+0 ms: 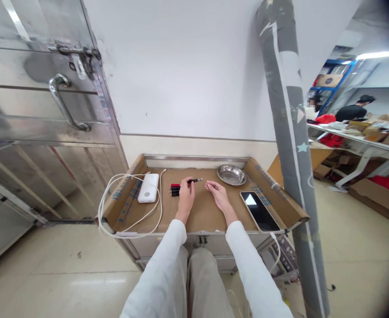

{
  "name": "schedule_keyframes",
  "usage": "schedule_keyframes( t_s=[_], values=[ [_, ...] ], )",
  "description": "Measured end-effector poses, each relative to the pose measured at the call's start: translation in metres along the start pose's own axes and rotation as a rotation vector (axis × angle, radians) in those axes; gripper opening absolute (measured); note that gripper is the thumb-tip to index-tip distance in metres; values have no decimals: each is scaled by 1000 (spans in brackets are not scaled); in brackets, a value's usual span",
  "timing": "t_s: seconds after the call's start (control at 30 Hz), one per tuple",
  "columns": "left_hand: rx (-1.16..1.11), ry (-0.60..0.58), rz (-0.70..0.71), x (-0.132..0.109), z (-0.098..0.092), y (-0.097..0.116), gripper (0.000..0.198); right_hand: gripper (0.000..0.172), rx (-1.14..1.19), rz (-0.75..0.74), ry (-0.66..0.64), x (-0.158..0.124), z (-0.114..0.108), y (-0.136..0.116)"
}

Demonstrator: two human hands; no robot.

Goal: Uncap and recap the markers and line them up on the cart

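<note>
My left hand (187, 197) is closed around a slim black pen-like stick (194, 180), which points right and has a paler tip. Several short black sticks (174, 191) and a red one (175, 185) lie side by side on the cardboard, just left of that hand and partly hidden by it. A little to the right, apart from the stick's tip, my right hand (219, 196) has its thumb and fingers pinched together; whatever is between them is too small to make out. Beyond it sits a round metal dish (231, 175).
Cardboard (203, 221) lines the cart top, with raised sides. A white power bank (148, 187) with a looped white cable (162, 198) lies left, a phone (259, 211) right. A tall grey wrapped roll (294, 132) leans beside the cart. Two people are at the far right.
</note>
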State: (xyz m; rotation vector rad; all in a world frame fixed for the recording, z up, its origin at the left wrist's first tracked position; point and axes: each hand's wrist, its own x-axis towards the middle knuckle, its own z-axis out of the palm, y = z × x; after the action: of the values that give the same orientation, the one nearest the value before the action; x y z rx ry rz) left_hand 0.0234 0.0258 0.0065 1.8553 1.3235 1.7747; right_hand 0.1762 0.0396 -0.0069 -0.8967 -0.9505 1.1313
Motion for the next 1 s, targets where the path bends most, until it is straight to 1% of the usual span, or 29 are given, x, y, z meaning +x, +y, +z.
schedule_keyframes(
  t_s=[0.1, 0.2, 0.27, 0.33, 0.4, 0.47, 0.53, 0.57, 0.63, 0.77, 0.83, 0.9, 1.0],
  values=[
    [69, -38, 7, 0, 2, -5, 14, 33, -154, -91, 17, -3, 0, 2],
    [205, -191, 82, 0, 4, -7, 15, 26, -376, -184, -29, -5, 2, 4],
    [391, -296, 124, 0, 6, -8, 16, 23, -508, -233, -49, -7, 4, 4],
    [575, -364, 149, 1, 8, -7, 17, 20, -628, -294, -102, -9, 6, 4],
    [680, -404, 166, 2, 9, -7, 17, 18, -746, -336, -200, -11, 8, 3],
    [708, -423, 175, 2, 9, -4, 18, 21, -835, -369, -292, -13, 9, 4],
    [712, -426, 177, 1, 7, -1, 18, 23, -889, -400, -337, -16, 8, 4],
    [711, -424, 177, -1, 5, 2, 19, 24, -908, -418, -335, -18, 7, 4],
    [711, -417, 176, -6, 1, 7, 20, 23, -961, -455, -284, -21, 4, 4],
    [697, -431, 176, -15, -6, 11, 24, 17, -1125, -495, -85, -28, -3, 4],
    [714, -442, 175, -17, -5, 10, 22, 15, -1159, -494, -29, -30, -5, 6],
    [743, -449, 165, -16, -3, 7, 19, 15, -1139, -490, -28, -29, -6, 8],
    [780, -457, 155, -12, 2, 3, 19, 20, -1102, -484, -78, -25, -4, 11]
  ],
)
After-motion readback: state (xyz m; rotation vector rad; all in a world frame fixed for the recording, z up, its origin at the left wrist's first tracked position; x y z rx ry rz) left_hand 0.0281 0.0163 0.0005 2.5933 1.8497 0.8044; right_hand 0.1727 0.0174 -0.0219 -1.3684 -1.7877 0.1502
